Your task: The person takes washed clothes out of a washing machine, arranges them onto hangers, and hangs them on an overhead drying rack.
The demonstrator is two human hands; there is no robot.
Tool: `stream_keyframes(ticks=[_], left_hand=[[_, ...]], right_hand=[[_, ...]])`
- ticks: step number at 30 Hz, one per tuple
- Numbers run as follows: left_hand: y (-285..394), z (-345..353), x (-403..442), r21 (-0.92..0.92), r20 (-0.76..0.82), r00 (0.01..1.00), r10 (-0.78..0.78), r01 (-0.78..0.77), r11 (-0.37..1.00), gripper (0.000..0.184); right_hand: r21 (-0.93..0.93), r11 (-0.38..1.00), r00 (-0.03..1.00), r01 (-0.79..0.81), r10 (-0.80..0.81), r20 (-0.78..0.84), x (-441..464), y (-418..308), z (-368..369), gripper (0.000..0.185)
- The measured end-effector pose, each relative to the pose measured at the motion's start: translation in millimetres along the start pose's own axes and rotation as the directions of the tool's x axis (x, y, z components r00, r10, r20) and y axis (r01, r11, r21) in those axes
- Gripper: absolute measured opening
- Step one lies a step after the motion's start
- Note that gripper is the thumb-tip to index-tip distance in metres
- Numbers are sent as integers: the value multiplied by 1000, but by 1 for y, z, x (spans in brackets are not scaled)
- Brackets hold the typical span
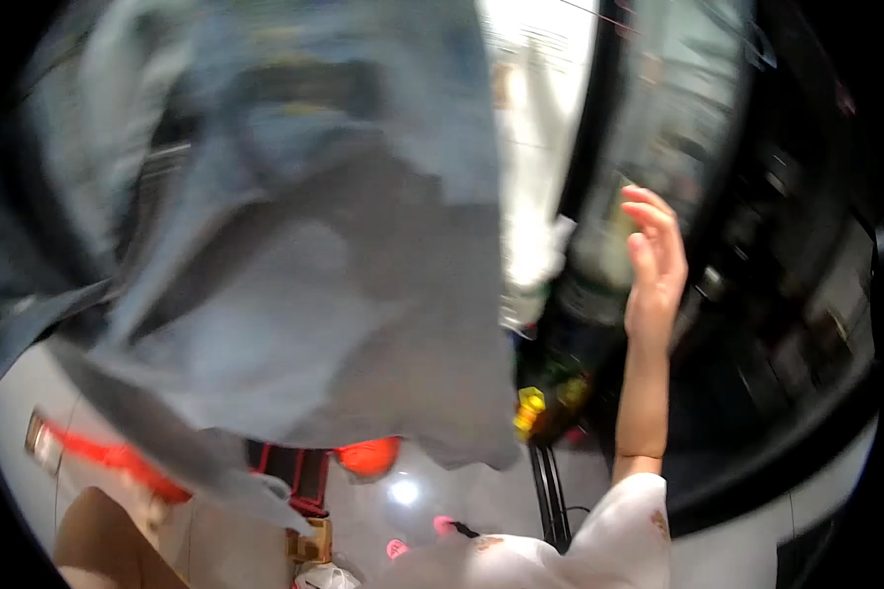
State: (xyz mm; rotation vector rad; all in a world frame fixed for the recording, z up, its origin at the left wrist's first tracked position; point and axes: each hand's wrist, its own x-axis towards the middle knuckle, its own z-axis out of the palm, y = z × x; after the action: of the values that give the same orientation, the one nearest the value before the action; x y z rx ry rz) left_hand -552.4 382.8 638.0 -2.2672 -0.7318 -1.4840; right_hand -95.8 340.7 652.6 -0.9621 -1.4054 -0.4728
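Observation:
A large grey-blue cloth [363, 294], blurred in places, hangs across the left and middle of the view. My right hand [656, 260] is raised to the right of the cloth, apart from it, with its fingers slightly curled and apart and nothing in them. Behind it is a glass-fronted dark surface. My left hand is hidden; only a part of what looks like my left arm [108, 535] shows at the lower left, below the cloth.
An orange-red round object [368, 456] lies on the tiled floor [417, 530] beside a dark red-edged item [304, 476]. A small wooden stool [309, 542] stands near a white bag [326, 577]. Something yellow [528, 412] is by the dark frame at right.

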Motion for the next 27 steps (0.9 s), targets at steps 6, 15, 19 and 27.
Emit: stream_keyframes(ticks=[6,15,19,27], left_hand=[[47,107,8,-497,49,990,133,-92,863,48],[158,188,4,-848,44,977,208,-74,525,44],[178,197,3,-896,75,974,214,-29,443,42],[189,206,-7,-928,105,987,118,54,369,39]], right_hand=[[-332,943,978,-33,-39,-207,-65,-48,-148,20],[-927,-276,847,-253,-527,-74,-64,-222,-396,33],[-805,-374,882,-461,-295,-368,-28,-264,-467,53],[-941,-208,936,-266,178,-303,4,-289,-517,65]])
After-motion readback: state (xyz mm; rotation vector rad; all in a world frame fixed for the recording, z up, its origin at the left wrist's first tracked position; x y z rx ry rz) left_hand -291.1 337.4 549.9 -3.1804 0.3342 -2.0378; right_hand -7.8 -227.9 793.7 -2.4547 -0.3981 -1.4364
